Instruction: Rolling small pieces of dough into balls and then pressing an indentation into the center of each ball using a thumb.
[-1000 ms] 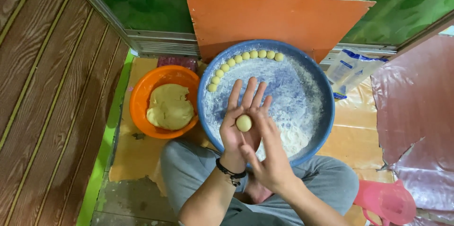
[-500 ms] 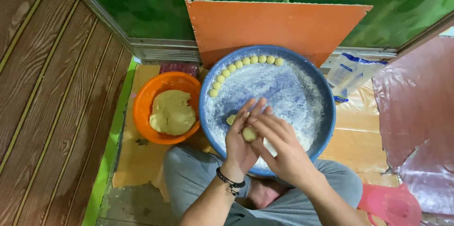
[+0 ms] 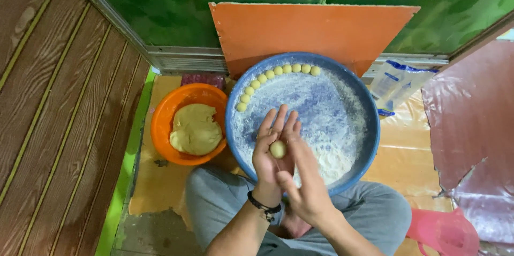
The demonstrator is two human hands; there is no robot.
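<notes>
So far, a curved row of small dough balls (image 3: 273,76) lies along the far-left inner rim of the blue basin (image 3: 369,127), about a dozen of them, touching or nearly touching one another. The rest of the basin's floured floor holds only loose flour (image 3: 332,159), heaped a little toward its near side. Left of the basin, touching its rim, the orange bowl (image 3: 166,122) holds a large lump of dough (image 3: 195,128), so by the look of it most of the dough is not yet portioned and only a small share has been shaped.

One more dough ball (image 3: 277,149) is in hand above the near-left part of the basin. It sits on the open palm of the left hand (image 3: 270,162), fingers spread upward and not closed around it. The right hand (image 3: 305,192) lies across from the near side, its fingers pressed against the ball's edge and the left palm. The ball is pinched flat between two open hands rather than clenched.
</notes>
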